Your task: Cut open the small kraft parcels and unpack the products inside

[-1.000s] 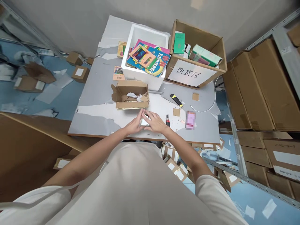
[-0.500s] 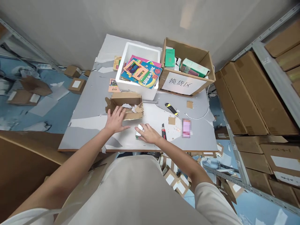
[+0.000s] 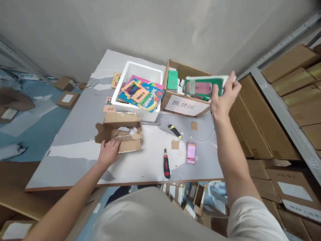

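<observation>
My right hand (image 3: 224,97) grips the right end of a green and white box (image 3: 200,87) with a pink picture on its front, thumb on the face and fingers behind. It is over the mouth of a large cardboard box (image 3: 168,83) bearing a handwritten paper label. A smaller green box (image 3: 173,79) stands inside at the left. My left hand (image 3: 109,152) is closed over the front edge of a torn, opened cardboard box (image 3: 130,146), which has scraps of white paper inside.
A white foam box (image 3: 117,97) holds colourful books (image 3: 147,95). On the table lie a yellow-black cutter (image 3: 175,131), a red-black cutter (image 3: 166,164), a blurred pink object (image 3: 191,153) and a white cable (image 3: 204,141). Shelves of cartons (image 3: 250,120) stand at right.
My right hand has left the small box near the table's front and moved up right to the green and white box. My left hand has shifted onto the torn box's front edge.
</observation>
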The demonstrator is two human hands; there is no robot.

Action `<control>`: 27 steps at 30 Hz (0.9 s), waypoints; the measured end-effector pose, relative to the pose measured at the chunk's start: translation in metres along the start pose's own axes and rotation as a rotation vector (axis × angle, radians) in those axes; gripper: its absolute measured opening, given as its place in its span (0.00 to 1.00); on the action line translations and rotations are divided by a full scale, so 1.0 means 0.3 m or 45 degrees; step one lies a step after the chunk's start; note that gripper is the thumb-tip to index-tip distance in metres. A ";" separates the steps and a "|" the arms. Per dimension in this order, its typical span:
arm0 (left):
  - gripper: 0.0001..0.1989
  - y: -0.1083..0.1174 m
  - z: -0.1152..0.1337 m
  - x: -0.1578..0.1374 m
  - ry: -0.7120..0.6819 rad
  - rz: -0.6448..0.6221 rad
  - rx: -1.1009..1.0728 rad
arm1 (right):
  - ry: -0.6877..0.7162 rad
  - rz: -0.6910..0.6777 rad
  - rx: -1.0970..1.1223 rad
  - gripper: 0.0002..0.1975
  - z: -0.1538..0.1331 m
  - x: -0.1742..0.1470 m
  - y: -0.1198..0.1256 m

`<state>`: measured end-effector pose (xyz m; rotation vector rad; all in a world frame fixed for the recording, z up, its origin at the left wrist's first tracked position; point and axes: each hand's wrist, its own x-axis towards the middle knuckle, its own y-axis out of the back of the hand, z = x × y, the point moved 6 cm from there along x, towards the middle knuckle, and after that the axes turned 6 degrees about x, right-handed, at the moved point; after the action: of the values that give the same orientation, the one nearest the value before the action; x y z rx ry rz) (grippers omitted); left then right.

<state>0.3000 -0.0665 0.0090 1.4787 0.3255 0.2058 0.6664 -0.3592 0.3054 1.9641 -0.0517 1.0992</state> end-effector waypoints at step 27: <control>0.28 0.044 -0.036 0.006 -0.042 0.039 -0.062 | -0.302 -0.491 0.183 0.34 0.079 -0.068 -0.659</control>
<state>0.2988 -0.0547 0.0214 1.4379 0.2702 0.2122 0.7514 -0.2585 0.1547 2.1109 0.2754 0.6323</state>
